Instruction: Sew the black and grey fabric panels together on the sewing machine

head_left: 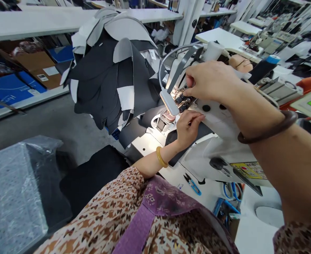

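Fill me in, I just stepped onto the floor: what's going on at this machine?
A person sits at a white sewing machine. Their right hand is up at the machine head, fingers pinched at the dark knobs by the thread path, beside the small gooseneck lamp. Their left hand rests on dark fabric near the presser foot. A heap of cut grey and black pieces hangs behind the machine, and blue-handled snips lie on the table.

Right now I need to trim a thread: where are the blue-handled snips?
In the head view, the blue-handled snips lie on the white table below the sewing machine, right of the left hand's wrist.
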A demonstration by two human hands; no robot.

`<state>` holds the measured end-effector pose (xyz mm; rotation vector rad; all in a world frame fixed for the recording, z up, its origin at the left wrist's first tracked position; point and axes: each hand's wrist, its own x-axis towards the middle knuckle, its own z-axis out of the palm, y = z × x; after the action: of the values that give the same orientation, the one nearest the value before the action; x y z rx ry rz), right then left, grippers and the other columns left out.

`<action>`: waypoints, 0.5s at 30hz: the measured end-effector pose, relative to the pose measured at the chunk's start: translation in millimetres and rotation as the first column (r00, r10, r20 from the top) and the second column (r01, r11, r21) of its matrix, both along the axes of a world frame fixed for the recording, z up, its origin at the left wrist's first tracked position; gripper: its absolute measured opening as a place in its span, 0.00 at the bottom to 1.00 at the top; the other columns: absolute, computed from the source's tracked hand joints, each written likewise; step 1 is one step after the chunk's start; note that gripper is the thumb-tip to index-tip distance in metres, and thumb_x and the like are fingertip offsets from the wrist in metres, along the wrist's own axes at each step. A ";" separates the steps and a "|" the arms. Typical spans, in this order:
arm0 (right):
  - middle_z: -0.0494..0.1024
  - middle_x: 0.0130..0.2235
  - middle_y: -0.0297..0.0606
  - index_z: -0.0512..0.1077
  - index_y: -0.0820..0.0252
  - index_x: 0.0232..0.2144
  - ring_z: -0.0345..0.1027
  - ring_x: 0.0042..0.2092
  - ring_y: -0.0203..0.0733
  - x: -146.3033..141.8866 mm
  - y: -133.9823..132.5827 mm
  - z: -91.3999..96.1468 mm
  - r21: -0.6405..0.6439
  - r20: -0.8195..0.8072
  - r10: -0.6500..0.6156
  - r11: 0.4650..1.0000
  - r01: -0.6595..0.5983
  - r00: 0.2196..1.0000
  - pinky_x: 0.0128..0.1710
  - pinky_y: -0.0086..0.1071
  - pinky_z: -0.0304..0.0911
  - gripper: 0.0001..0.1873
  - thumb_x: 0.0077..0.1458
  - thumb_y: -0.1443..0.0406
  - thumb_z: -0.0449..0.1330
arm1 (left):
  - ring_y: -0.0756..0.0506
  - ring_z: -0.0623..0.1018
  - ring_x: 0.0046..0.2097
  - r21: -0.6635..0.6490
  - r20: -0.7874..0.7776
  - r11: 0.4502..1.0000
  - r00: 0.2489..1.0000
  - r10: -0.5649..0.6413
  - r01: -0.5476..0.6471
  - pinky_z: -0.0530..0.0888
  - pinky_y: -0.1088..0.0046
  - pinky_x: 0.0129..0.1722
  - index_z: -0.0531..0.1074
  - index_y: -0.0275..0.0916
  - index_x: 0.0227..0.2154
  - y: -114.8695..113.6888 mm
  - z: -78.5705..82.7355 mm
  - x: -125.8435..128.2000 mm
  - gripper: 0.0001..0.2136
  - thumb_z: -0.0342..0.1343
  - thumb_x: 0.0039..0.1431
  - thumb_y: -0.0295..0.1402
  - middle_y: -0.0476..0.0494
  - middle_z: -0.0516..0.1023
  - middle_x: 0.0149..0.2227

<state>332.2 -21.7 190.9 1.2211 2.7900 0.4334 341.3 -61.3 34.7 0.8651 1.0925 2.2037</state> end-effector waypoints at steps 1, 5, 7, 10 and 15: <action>0.74 0.42 0.35 0.72 0.60 0.39 0.67 0.47 0.42 -0.8 0.3 0.4 0.004 0.007 -0.009 1.000 0.009 1.000 0.43 0.38 0.62 0.12 0.51 0.64 0.57 | 0.50 0.70 0.35 0.020 -0.065 0.999 0.997 0.040 -0.039 0.68 0.74 0.38 0.72 0.41 0.21 0.7 -1.2 -1.4 0.05 0.60 0.50 0.27 0.48 0.72 0.31; 0.73 0.45 0.33 0.71 0.63 0.40 0.66 0.49 0.43 -3.9 -0.5 1.7 0.001 0.049 -0.069 0.998 0.069 0.996 0.42 0.38 0.60 0.13 0.53 0.65 0.53 | 0.49 0.71 0.36 0.035 -0.204 0.998 0.978 0.052 -0.046 0.69 0.69 0.43 0.73 0.41 0.22 8.2 -6.1 -8.1 0.06 0.57 0.52 0.29 0.44 0.71 0.42; 0.73 0.44 0.37 0.72 0.63 0.40 0.67 0.48 0.47 -3.8 -0.7 1.7 -0.015 0.041 -0.035 0.999 0.036 0.999 0.41 0.40 0.61 0.13 0.52 0.67 0.55 | 0.50 0.71 0.34 0.051 -0.226 0.998 0.973 0.045 -0.034 0.69 0.68 0.43 0.73 0.42 0.23 11.0 -6.8 -10.2 0.06 0.55 0.54 0.30 0.44 0.71 0.42; 0.75 0.42 0.44 0.73 0.63 0.37 0.69 0.46 0.54 -1.8 1.1 0.1 -0.008 -0.016 0.058 0.998 -0.058 0.998 0.40 0.45 0.63 0.11 0.49 0.69 0.56 | 0.49 0.72 0.37 0.077 -0.223 0.997 0.975 0.016 0.001 0.69 0.68 0.45 0.72 0.42 0.23 10.6 -3.1 -9.1 0.06 0.56 0.54 0.33 0.45 0.73 0.38; 0.75 0.39 0.45 0.72 0.62 0.35 0.71 0.44 0.51 -0.9 3.6 -2.5 0.003 -0.015 0.066 0.998 -0.066 0.998 0.39 0.41 0.65 0.10 0.48 0.72 0.55 | 0.51 0.72 0.32 0.086 -0.024 0.990 0.994 -0.109 0.111 0.71 0.71 0.39 0.69 0.40 0.22 1.5 5.4 -1.9 0.11 0.58 0.54 0.40 0.50 0.71 0.27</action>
<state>331.4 -18.1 188.5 1.1405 2.8496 0.4347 339.4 -59.8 40.1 0.9631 0.9403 2.1684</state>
